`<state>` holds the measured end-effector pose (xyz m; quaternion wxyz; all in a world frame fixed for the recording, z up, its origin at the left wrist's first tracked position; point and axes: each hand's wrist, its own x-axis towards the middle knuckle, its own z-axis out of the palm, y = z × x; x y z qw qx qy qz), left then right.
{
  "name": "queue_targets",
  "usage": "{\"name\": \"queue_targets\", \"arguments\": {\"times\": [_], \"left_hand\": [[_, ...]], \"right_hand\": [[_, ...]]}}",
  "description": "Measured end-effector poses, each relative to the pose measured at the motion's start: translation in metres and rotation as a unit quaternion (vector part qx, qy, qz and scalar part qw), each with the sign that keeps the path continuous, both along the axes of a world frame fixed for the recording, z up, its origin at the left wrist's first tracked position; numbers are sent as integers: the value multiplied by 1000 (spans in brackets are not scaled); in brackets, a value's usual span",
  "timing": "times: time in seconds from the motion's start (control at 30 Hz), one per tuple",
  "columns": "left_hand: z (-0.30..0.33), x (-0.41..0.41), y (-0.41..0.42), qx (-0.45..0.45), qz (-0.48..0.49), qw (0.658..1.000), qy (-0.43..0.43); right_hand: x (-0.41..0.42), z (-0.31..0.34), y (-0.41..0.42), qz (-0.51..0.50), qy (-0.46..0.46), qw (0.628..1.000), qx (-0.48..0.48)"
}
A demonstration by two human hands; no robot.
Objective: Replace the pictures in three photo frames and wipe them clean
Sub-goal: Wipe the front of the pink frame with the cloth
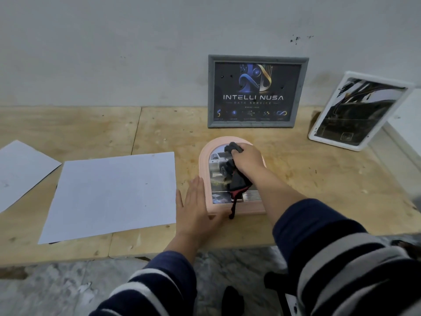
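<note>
Head view: the right hand (247,161) is clenched around a bunched black cloth with red trim (237,181), pressing it on the glass of the pink arched wooden photo frame (206,156) lying flat on the pale plywood table (319,179). The left hand (197,208) lies open and flat, fingers together, against that frame's lower left edge, gripping nothing. A grey rectangular frame (258,57) and a white rectangular frame (362,147) lean at the wall behind.

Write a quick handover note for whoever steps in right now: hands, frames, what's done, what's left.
Right hand: gripping a dark cloth, on the pink frame.
Left hand: flat, open, steadying that frame's left edge.
Pink frame lies flat on the table; grey frame leans on the wall; white frame leans at the right. Two paper sheets lie left.
Done: all three frames hold pictures.
Left: finish wiping pink; whether the others are wiped can't be told.
</note>
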<state>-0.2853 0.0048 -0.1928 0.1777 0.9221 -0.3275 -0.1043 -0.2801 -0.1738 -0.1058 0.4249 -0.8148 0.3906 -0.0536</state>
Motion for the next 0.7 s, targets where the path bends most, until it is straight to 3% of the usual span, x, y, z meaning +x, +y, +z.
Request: {"name": "queue_targets", "arguments": {"times": [0.17, 0.43, 0.7], "left_hand": [[-2, 2, 2, 51, -3, 998, -25], [-3, 5, -4, 35, 14, 999, -16], [-3, 3, -7, 28, 25, 999, -23]], "right_hand": [[30, -12, -8, 49, -17, 997, -65], [52, -44, -14, 186, 139, 936, -264], [37, -48, 6, 278, 141, 921, -233]]}}
